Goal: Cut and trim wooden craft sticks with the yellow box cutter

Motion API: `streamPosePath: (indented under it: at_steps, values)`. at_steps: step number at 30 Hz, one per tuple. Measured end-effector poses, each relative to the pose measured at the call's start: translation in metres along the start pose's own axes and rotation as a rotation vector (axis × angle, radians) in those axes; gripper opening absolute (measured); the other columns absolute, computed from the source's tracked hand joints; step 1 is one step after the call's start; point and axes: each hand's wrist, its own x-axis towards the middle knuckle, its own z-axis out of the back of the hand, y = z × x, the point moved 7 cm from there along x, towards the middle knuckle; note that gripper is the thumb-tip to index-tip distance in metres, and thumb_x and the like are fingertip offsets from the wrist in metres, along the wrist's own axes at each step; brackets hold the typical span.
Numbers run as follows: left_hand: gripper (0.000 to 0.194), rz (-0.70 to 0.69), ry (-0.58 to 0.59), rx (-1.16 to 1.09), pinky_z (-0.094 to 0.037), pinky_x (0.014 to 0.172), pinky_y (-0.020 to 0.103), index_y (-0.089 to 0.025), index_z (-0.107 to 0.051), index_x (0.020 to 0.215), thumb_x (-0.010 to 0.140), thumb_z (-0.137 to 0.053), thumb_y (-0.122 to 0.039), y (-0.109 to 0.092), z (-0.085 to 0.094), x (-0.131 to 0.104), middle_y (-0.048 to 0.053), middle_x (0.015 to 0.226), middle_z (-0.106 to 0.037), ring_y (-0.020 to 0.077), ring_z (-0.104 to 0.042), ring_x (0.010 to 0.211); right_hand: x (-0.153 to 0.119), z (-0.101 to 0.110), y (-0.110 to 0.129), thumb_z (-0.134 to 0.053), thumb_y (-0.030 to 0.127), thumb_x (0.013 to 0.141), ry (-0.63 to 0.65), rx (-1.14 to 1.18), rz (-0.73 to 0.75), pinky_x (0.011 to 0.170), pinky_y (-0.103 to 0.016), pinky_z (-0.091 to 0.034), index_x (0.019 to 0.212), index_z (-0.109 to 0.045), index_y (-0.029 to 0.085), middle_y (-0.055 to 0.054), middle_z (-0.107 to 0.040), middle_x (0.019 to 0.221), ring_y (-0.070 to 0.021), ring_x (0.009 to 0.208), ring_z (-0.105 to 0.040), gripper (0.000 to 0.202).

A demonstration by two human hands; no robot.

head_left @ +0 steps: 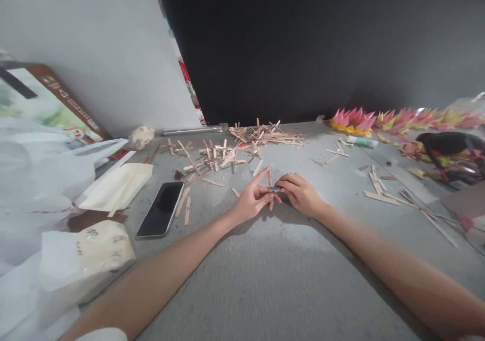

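My left hand (250, 200) is closed on a flat wooden craft stick (270, 177), its index finger stretched along the upright stick. Close against it, my right hand (303, 195) pinches a small, dark, metallic-looking piece (277, 189) that meets the stick; its exact kind is too small to make out. Both hands are just above the grey table (265, 290). Beyond them lies a loose pile of craft sticks (280, 137), many joined into crosses. A single stick (258, 167) rests on the table just past my left hand.
At left are a phone (161, 209), a white tray (125, 179) with chopsticks, a paper-wrapped package (102, 247) and plastic bags (41, 179). Pink and yellow paper flowers (354, 121), a glue stick (361, 142) and scattered sticks (381, 195) lie right. A black panel (303, 48) stands behind.
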Motion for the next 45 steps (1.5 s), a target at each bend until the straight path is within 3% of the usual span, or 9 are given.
streamPosePath:
  at_steps: [9, 15, 35, 41, 45]
  values:
    - [0.097, 0.047, 0.001, -0.016, -0.052, 0.070, 0.029, -0.020, -0.016, 0.171, 0.097, -0.075, -0.041, 0.006, 0.001, 0.002, 0.008, 0.085, -0.079, 0.0140, -0.067, 0.064, 0.000, -0.005, 0.003, -0.046, 0.022, 0.111, 0.059, -0.167, 0.046, 0.079, -0.038, -0.046, 0.113, -0.066, 0.017, -0.012, -0.069, 0.104, -0.0239, 0.087, -0.060, 0.021]
    - [0.096, 0.059, -0.017, -0.005, -0.051, 0.069, 0.027, -0.020, -0.020, 0.171, 0.096, -0.076, -0.043, 0.007, 0.002, 0.003, 0.007, 0.083, -0.078, 0.0128, -0.065, 0.062, -0.002, -0.006, 0.001, -0.046, 0.021, 0.110, 0.083, -0.137, 0.040, 0.083, -0.039, -0.048, 0.124, -0.066, 0.019, -0.012, -0.069, 0.109, -0.0248, 0.095, -0.061, 0.024]
    - [0.089, 0.050, -0.046, -0.004, -0.051, 0.068, 0.027, -0.020, -0.029, 0.167, 0.095, -0.076, -0.046, 0.003, -0.002, 0.001, 0.006, 0.083, -0.078, 0.0132, -0.065, 0.062, 0.000, 0.003, 0.008, -0.043, 0.020, 0.110, 0.032, -0.106, 0.060, 0.083, -0.040, -0.049, 0.121, -0.065, 0.020, -0.013, -0.069, 0.107, -0.0250, 0.095, -0.062, 0.024]
    - [0.095, 0.008, -0.184, -0.053, -0.050, 0.066, 0.025, -0.017, -0.025, 0.165, 0.093, -0.079, -0.048, -0.001, 0.012, 0.003, 0.000, 0.075, -0.073, 0.0130, -0.065, 0.062, -0.002, 0.004, 0.020, -0.043, 0.016, 0.109, 0.018, -0.027, 0.154, 0.082, -0.039, -0.051, 0.128, -0.065, 0.022, -0.011, -0.068, 0.105, -0.0237, 0.094, -0.062, 0.029]
    - [0.094, 0.006, -0.170, -0.047, -0.051, 0.067, 0.026, -0.017, -0.024, 0.165, 0.093, -0.079, -0.044, -0.003, 0.010, 0.002, -0.001, 0.072, -0.072, 0.0138, -0.066, 0.062, -0.001, 0.001, 0.013, -0.044, 0.019, 0.110, 0.017, -0.076, 0.073, 0.083, -0.040, -0.051, 0.131, -0.066, 0.023, -0.012, -0.068, 0.109, -0.0243, 0.097, -0.063, 0.030]
